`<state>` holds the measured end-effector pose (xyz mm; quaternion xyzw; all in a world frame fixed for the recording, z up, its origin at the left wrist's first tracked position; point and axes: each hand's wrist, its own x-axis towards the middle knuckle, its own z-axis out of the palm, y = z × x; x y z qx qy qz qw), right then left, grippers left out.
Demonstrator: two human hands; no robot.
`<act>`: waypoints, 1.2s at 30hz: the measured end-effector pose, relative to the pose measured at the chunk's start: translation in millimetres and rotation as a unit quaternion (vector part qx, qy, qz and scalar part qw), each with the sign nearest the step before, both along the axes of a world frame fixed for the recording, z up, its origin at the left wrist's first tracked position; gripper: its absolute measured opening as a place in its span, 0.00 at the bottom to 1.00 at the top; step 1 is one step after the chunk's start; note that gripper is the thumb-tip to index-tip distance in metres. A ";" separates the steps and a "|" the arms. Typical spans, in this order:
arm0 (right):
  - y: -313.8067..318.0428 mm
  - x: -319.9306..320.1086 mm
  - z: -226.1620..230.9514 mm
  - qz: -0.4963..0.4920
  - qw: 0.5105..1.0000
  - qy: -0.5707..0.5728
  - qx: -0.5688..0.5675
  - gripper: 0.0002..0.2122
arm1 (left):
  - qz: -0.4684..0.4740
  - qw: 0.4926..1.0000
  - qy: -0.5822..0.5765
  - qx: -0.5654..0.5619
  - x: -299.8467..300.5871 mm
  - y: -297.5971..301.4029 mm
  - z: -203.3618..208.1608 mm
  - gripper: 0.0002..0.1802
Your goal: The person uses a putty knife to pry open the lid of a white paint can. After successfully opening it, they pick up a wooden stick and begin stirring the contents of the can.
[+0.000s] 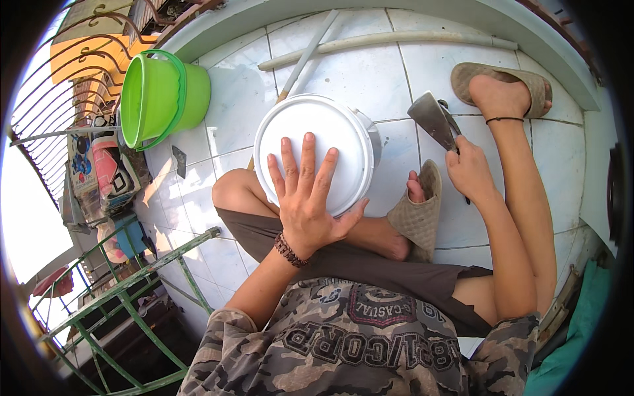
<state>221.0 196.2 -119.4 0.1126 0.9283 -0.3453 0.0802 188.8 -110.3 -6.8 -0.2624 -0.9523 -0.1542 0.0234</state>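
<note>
their left hand (308, 206) lies flat, spread, on the white lid (345, 142), seemingly steadying it; at its three o'clock, right hand (471, 169) clamps a scraper (432, 119).

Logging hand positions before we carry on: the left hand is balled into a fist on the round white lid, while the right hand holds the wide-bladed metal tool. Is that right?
Not quite: the left hand is open, fingers spread over the round white lid, as the head view shows. The right hand does hold the wide-bladed metal tool.
</note>
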 end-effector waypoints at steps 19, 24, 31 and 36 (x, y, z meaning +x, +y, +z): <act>-52.6 2.1 162.0 -0.120 0.904 -0.164 -0.375 0.14 | 0.019 0.994 -0.067 0.086 -100.1 -24.5 -0.8 0.39; -87.2 20.4 151.1 -0.074 0.952 -0.068 -0.289 0.14 | 0.014 0.997 -0.055 0.051 -95.3 -25.4 -0.2 0.36; -118.5 32.2 154.7 -0.056 0.976 0.001 -0.212 0.17 | -0.006 0.997 -0.052 0.055 -97.6 -26.2 0.2 0.35; -129.9 31.1 165.3 -0.061 0.979 -0.016 -0.192 0.19 | -0.014 0.997 -0.051 0.053 -99.6 -26.9 0.1 0.34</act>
